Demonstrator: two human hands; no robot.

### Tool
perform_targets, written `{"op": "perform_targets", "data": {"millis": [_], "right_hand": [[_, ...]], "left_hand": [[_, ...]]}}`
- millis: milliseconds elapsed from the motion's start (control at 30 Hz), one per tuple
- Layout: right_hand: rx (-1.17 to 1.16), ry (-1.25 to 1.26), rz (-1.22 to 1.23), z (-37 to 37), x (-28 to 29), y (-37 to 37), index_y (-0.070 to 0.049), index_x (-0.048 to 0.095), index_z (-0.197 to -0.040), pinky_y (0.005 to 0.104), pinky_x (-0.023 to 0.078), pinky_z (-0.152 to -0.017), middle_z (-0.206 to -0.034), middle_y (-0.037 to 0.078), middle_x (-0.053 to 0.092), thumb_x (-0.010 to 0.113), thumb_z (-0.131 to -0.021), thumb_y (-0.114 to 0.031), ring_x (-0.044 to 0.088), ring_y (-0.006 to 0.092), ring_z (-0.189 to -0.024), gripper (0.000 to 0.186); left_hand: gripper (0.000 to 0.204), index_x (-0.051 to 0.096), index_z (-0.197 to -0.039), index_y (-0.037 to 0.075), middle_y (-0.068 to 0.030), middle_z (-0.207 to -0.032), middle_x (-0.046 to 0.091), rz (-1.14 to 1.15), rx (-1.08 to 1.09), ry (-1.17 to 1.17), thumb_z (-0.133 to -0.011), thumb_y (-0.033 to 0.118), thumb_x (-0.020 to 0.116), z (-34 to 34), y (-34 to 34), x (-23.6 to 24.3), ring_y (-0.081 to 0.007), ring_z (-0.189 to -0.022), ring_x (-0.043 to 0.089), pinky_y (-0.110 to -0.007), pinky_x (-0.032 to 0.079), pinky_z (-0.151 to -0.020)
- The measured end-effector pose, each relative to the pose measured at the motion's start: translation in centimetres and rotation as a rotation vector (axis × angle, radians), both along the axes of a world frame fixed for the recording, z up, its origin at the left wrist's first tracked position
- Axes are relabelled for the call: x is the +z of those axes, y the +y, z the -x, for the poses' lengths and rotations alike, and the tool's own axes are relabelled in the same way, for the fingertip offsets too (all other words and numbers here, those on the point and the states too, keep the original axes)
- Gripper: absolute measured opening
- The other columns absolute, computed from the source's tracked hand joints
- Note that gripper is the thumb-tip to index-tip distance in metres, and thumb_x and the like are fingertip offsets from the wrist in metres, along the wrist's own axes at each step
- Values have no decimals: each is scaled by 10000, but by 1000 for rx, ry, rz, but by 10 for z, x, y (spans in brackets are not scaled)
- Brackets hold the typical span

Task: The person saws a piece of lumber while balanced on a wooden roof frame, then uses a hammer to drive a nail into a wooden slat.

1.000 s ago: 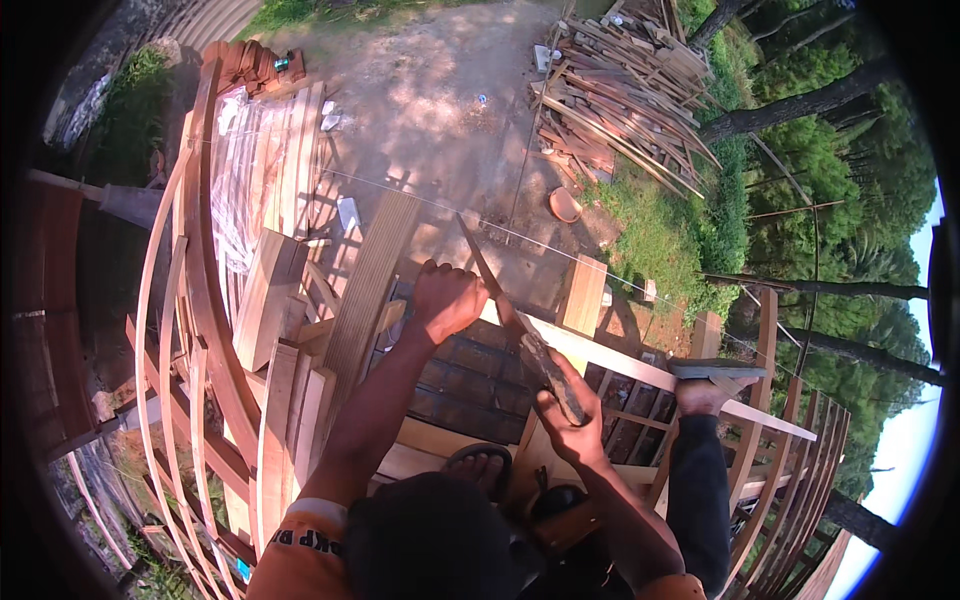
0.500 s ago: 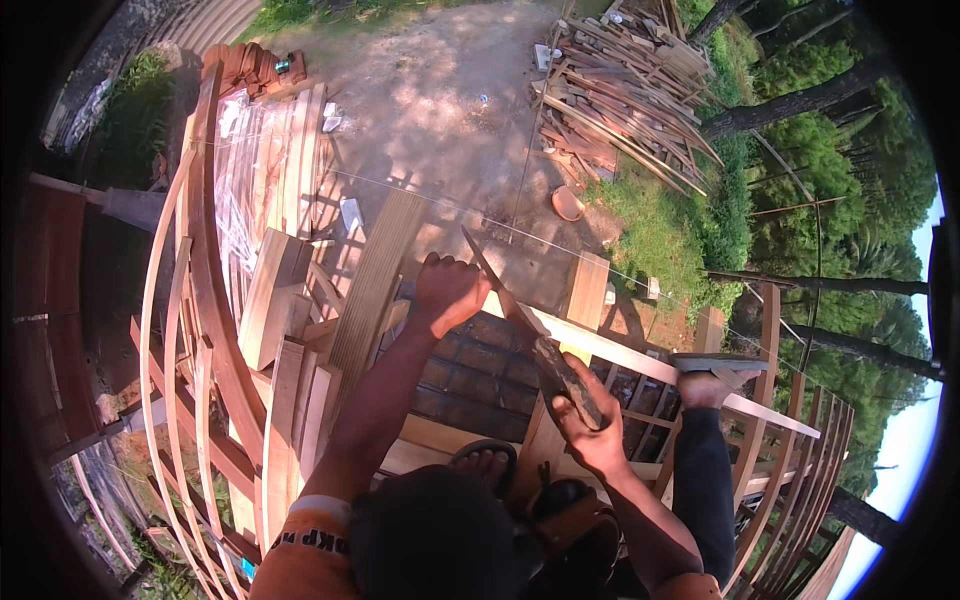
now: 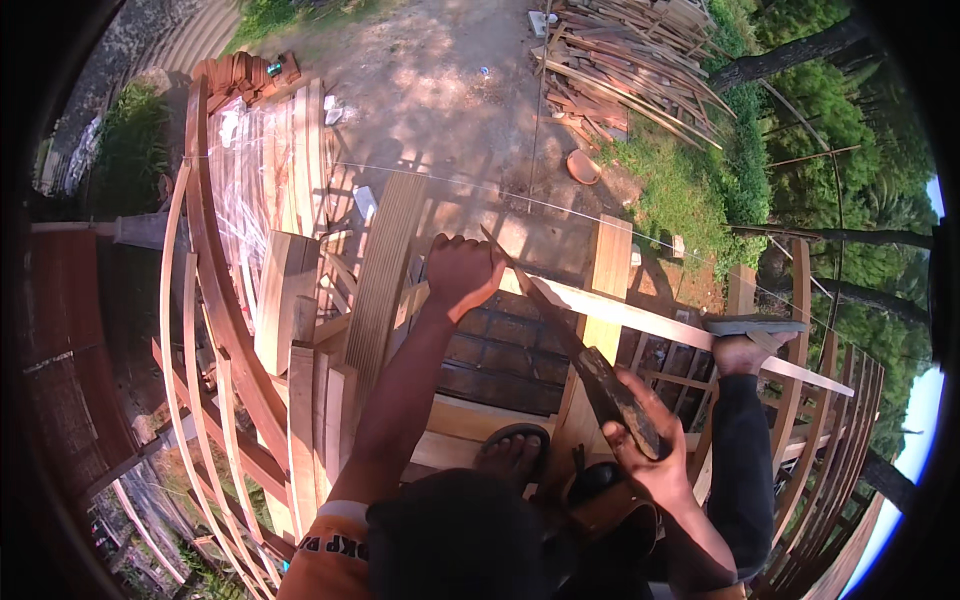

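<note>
Far right, a heap of scrap wood [image 3: 640, 75] and an orange-brown bowl [image 3: 583, 167]; far left, plastic-wrapped boards [image 3: 265, 190] and stacked red tiles [image 3: 238, 80]. Nearer, a white string [image 3: 470, 185] stretched across. Beside the left forearm [image 3: 405, 390], a thick grooved board [image 3: 387, 265], then a curved brown beam [image 3: 225, 270] and thin slats [image 3: 177, 340]. Across the middle, a pale wood strip [image 3: 645, 318], crossing over a broad board [image 3: 608, 262], with a sandalled foot [image 3: 745, 352] on the strip's right part. Left hand [image 3: 463, 274]: arm reaching forward, clenched over the strip's left part; palm side hidden. Right hand [image 3: 657, 430]: lower and nearer the body, wrapped around the dark handle [image 3: 628, 395] of a handsaw [image 3: 565, 328]. Blade [image 3: 548, 302] slanting forward and left across the strip, tip just beside the left hand.
</note>
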State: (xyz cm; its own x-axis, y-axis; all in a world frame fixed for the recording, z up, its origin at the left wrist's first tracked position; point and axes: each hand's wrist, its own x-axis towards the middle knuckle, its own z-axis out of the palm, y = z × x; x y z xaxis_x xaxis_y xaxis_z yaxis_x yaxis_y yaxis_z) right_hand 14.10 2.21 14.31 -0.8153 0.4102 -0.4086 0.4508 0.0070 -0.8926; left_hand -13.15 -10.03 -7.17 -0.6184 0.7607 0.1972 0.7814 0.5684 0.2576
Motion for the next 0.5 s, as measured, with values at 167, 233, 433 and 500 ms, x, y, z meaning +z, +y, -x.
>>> {"op": "perform_targets", "data": {"millis": [167,233,433,500], "right_hand": [[-26,29,-177,81,-74,-5,-25,512,-1435,297,490,-906,-1149,137,697,631,-901,-26,626,163,-995,547],[85,-64,-17,47,-39,0,-52,476,-1458,333,534,-858,-1081,244,700,648,-910,-84,696,252,-980,575],[-39,-13,347,-62,40,4,-94,439,-1511,281,539,-828,-912,188,706,646,-860,-1,676,112,-842,689],[83,14,-12,-8,-2,7,-103,455,-1496,337,555,-774,-900,229,700,627,-872,-37,717,216,-795,650]], "left_hand": [[323,665,-668,89,-129,-665,678,101,-42,-76,-893,256,505,-5,11,-18,-299,-652,666,-464,488,-738],[344,679,-709,78,-155,-679,669,97,18,-30,-910,265,473,-4,2,-17,-347,-629,643,-489,507,-736],[335,656,-678,72,-145,-680,676,50,-2,25,-894,255,476,-8,6,-11,-323,-670,665,-480,496,-751],[342,667,-689,78,-137,-700,686,95,14,2,-903,263,475,-10,12,-13,-327,-674,668,-484,499,-760]]}}
